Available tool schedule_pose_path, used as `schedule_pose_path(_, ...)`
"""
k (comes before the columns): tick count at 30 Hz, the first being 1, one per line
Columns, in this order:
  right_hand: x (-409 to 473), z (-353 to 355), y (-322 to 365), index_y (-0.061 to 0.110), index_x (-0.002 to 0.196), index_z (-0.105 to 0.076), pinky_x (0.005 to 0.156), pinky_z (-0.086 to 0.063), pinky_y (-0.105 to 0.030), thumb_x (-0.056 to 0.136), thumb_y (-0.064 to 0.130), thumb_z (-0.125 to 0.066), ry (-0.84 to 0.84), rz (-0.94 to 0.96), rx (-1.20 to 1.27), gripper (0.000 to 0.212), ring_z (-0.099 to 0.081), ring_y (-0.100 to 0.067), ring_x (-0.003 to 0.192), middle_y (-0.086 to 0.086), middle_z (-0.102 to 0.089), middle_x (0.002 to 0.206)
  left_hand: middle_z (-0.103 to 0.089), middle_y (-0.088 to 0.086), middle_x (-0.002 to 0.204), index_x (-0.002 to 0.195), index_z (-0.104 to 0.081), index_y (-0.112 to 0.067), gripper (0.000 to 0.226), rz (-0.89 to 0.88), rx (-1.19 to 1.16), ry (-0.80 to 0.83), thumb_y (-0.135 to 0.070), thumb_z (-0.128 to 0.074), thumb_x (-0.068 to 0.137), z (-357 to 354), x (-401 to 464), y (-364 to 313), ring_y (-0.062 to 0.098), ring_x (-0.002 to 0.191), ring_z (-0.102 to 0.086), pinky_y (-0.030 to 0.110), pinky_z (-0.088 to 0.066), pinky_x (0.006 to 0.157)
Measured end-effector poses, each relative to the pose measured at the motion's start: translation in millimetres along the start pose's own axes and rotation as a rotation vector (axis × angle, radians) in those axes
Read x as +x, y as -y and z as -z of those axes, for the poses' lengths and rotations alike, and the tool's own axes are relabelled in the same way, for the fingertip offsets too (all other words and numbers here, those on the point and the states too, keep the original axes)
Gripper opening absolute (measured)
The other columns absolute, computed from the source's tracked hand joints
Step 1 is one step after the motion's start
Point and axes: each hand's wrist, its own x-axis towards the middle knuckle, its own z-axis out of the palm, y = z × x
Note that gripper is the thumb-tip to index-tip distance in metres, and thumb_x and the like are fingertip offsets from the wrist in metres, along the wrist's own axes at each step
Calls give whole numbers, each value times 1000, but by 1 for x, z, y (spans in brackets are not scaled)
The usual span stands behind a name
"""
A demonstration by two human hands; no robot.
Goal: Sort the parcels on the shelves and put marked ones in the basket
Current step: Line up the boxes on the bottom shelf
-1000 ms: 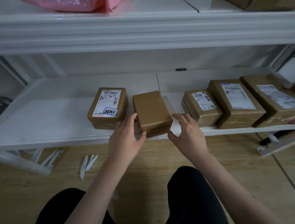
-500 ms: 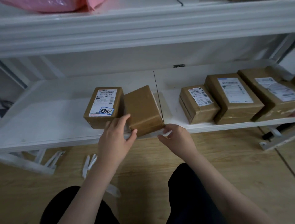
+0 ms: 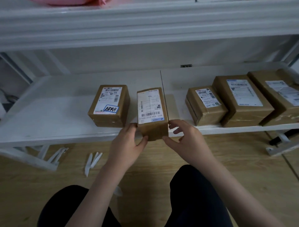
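Head view: five brown parcels sit on the white lower shelf (image 3: 48,116). A parcel with a handwritten blue-edged sticker (image 3: 109,106) lies at left-centre. Just right of it, the held parcel (image 3: 152,113) stands at the shelf's front edge, its white label facing up and its near end overhanging the edge. Three more labelled parcels line up at right, side by side: a small one (image 3: 205,106), a larger one (image 3: 242,101) and one cut off by the frame edge (image 3: 281,95).

The left hand (image 3: 127,145) reaches up from below, thumb on the held parcel's near face and fingers curled round its left corner, gripping it. The right hand (image 3: 186,137) comes in from the right, thumb touching the lower right corner, fingers loosely bent beside the right side; whether they press the box cannot be told.

Several white strips (image 3: 93,159) lie on the wooden floor (image 3: 242,162) below. One pink bag (image 3: 68,2) shows on the upper shelf (image 3: 145,27). Two dark-clad knees fill the foreground.
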Motion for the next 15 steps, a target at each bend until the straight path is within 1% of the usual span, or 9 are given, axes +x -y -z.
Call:
schedule_pose_path(2,0,3,-2,30,122,-60,71,-48,-22,81,43,-74,-16,12,-79,45,-58,-2,96,18,-61,110,-60,-9,131,134,-53,-28,47,-15,20,15,-45,-64,93,-1,0,-4,12,119,-57,27,-48,80)
schedule_pose_path(4,4,6,-5,28,123,-59,73,-48,-26,82,43,-73,-33,29,-181,46,-59,-8,100,15,-61,113,-62,-7,129,134,-54,-26,48,-38,85,13,-46,-64,92,1,2,-4,16,118,-58,33,-50,80)
schedule_pose_path(5,6,7,-7,27,127,-58,75,-50,-29,82,44,-72,-34,38,-240,50,-59,-11,105,12,-60,116,-62,-6,128,134,-54,-25,49,-54,123,12,-47,-64,91,3,4,-4,18,116,-59,34,-50,79)
schedule_pose_path(7,13,8,-7,25,135,-52,80,-50,-31,82,48,-71,-18,46,-341,61,-56,-14,115,9,-59,124,-62,-6,126,133,-53,-24,50,-93,181,26,-50,-64,91,6,9,-2,17,113,-60,31,-49,79)
schedule_pose_path(9,21,7,-6,24,140,-47,85,-50,-33,82,50,-71,5,59,-375,68,-53,-17,121,6,-58,129,-61,-6,127,132,-51,-23,53,-132,203,44,-53,-63,90,9,16,-2,16,115,-58,29,-48,81)
schedule_pose_path(12,34,1,-5,23,139,-47,91,-50,-34,80,50,-73,60,92,-355,70,-55,-19,118,4,-58,127,-57,-4,130,130,-50,-20,55,-153,223,76,-56,-60,90,12,26,-5,16,120,-53,33,-53,87)
schedule_pose_path(15,42,-4,-2,21,135,-47,86,-53,-36,80,45,-74,65,102,-316,65,-60,-18,108,3,-59,121,-58,-2,126,126,-54,-16,52,-177,231,49,-53,-61,91,11,32,-9,17,119,-53,32,-54,88)
